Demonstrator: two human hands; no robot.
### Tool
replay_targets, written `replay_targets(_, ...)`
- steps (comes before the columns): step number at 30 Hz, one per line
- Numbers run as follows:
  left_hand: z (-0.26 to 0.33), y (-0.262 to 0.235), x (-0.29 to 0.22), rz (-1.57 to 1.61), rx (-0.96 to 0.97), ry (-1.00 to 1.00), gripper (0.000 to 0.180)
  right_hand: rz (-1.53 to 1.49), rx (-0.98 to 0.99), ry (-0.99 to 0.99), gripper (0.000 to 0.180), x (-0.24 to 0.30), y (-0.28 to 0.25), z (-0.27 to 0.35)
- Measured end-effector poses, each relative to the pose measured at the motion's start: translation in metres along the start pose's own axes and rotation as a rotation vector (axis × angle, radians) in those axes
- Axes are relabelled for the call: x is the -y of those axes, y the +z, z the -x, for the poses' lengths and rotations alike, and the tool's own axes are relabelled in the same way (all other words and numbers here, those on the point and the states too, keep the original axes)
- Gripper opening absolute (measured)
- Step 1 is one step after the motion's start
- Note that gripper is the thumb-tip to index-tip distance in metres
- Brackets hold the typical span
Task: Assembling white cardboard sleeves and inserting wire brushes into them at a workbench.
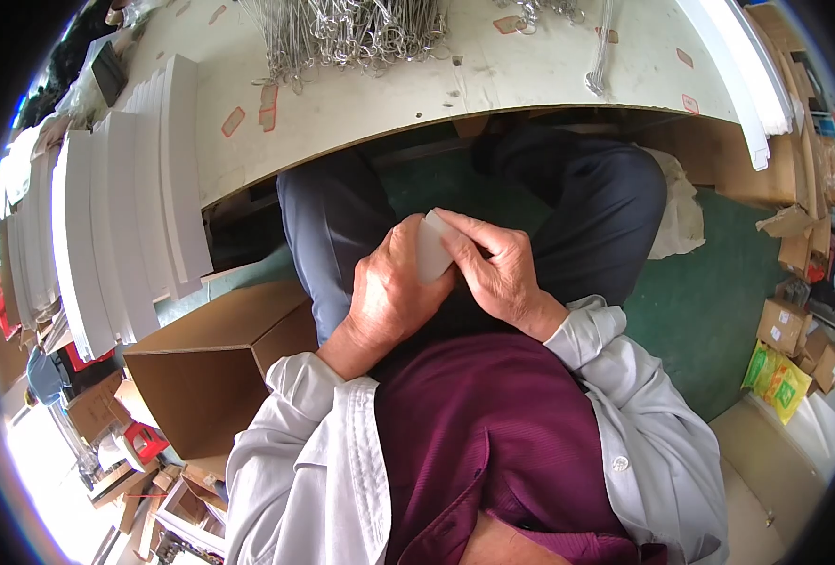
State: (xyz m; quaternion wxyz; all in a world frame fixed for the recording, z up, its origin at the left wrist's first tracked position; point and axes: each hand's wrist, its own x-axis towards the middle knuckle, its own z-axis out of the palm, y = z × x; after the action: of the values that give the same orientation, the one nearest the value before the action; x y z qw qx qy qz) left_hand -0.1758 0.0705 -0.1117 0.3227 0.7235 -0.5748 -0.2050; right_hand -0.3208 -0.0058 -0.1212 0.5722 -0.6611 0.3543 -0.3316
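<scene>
Between my two hands, above my lap, is a small white flat-faced piece (432,249) that looks like card or the end of a slim white box. My left hand (396,282) wraps round its left side and lower part, fingers curled. From the right, my right hand (503,273) pinches its upper edge with thumb and fingertips. Its lower end is hidden behind my hands, so its full length cannot be made out.
A pale worktable (361,113) curves across the front, bearing a heap of metal wire hooks (370,33) and a few more wires (598,71). Long white boxes (106,217) stack at left, others (742,75) at right. An open cardboard carton (212,377) stands beside my left leg.
</scene>
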Motion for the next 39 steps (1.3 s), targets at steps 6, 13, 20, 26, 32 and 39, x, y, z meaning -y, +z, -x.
replay_targets(6, 0.0, -0.001, -0.008, -0.043, 0.023, 0.113, 0.057, -0.145, 0.055, 0.249, 0.023, -0.001, -0.007, -0.011)
replay_targets(13, 0.001, 0.003, -0.004, -0.026, -0.007, 0.152, 0.057, -0.094, 0.084, 0.232, 0.024, -0.004, -0.013, -0.018)
replay_targets(20, 0.002, 0.004, -0.004, -0.024, -0.01, 0.168, 0.055, -0.058, 0.098, 0.278, 0.024, -0.001, -0.017, -0.017)
replay_targets(26, 0.001, 0.0, -0.007, -0.008, -0.01, 0.159, 0.053, -0.028, 0.047, 0.195, 0.023, 0.0, -0.013, -0.016)
replay_targets(32, 0.005, 0.001, -0.005, 0.025, 0.008, 0.121, 0.057, -0.042, 0.154, 0.252, 0.02, 0.003, -0.02, -0.021)
replay_targets(39, 0.004, 0.002, -0.005, -0.007, -0.022, 0.148, 0.053, 0.076, 0.088, 0.167, 0.015, 0.005, -0.012, -0.013)
